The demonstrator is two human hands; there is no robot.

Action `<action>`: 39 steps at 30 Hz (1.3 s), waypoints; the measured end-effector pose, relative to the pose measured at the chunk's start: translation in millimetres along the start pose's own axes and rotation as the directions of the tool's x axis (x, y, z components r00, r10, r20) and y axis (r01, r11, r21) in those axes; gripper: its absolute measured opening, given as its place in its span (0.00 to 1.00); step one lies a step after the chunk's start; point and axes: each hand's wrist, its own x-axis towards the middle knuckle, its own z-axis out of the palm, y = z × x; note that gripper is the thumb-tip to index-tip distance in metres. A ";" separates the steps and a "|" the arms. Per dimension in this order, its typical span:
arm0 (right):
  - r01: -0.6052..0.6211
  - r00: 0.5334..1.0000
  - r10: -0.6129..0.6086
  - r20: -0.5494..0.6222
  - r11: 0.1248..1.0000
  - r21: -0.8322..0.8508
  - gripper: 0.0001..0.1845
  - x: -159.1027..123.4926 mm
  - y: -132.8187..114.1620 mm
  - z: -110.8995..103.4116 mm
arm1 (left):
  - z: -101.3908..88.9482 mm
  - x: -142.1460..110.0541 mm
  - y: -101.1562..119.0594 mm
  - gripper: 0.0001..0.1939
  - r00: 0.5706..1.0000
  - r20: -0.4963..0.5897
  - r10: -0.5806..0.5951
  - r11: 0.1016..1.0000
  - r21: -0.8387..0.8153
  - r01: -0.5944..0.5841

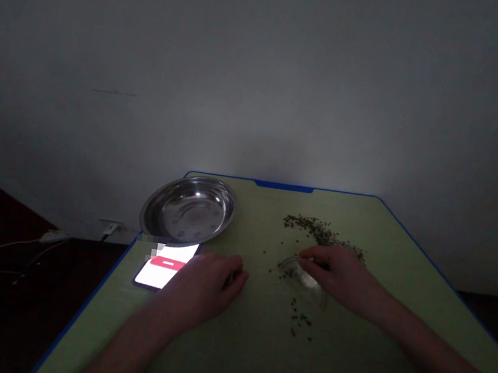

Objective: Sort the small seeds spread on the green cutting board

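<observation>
My right hand [338,275] is closed in a pinch over the far edge of a small clear dish [309,287]. Whatever lies between its fingertips is too small to make out. Dark little grains, like seeds or peppercorns [323,234], form a loose heap behind the dish, and several more are scattered on its near side and to its left. Resting low over the table's left half, my left hand [209,279] has its fingers curled together; their contents, if any, are hidden. Beneath and beside its wrist lies a phone [149,277] with a lit screen.
A shiny metal bowl [193,213] stands at the table's back left, overhanging the phone's far end. The green table [228,343] has a blue edge and meets a plain wall [263,78]. White cables and a plug [110,229] are at the far left.
</observation>
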 end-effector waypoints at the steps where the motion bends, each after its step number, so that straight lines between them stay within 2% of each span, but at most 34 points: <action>1: -0.002 1.000 0.002 0.007 1.000 -0.012 0.16 0.5 1.3 -1.4 | 0.0 -0.1 0.1 0.17 1.000 -0.001 0.001 1.000 -0.001 -0.001; 6: -0.023 1.000 0.023 -0.006 1.000 0.000 0.16 -9.1 7.6 -10.3 | 0.5 -0.4 0.5 0.17 1.000 -0.002 0.009 1.000 -0.004 -0.009; 11: -0.004 0.999 0.002 0.046 0.999 0.033 0.17 -21.2 3.8 -6.1 | 0.5 -0.9 0.5 0.17 1.000 -0.009 0.021 1.000 -0.003 -0.021; 17: -0.066 0.998 0.067 -0.014 0.995 0.076 0.17 -18.9 11.8 -2.0 | 1.0 -0.1 -1.0 0.17 1.000 0.002 0.004 1.000 -0.006 -0.004; 24: -0.038 0.999 0.039 -0.021 0.997 0.073 0.16 -19.0 12.0 2.3 | 2.1 0.7 -1.1 0.17 1.000 0.010 -0.004 1.000 0.002 0.004; 35: -0.099 0.991 0.105 -0.085 0.993 0.069 0.15 -11.0 8.7 6.7 | 0.2 -1.0 0.5 0.18 1.000 0.013 -0.007 1.000 0.008 0.007; 39: -0.121 0.986 0.125 -0.106 0.992 0.047 0.14 -9.3 17.7 4.8 | -0.3 -0.9 0.9 0.18 1.000 0.021 0.001 1.000 0.016 -0.002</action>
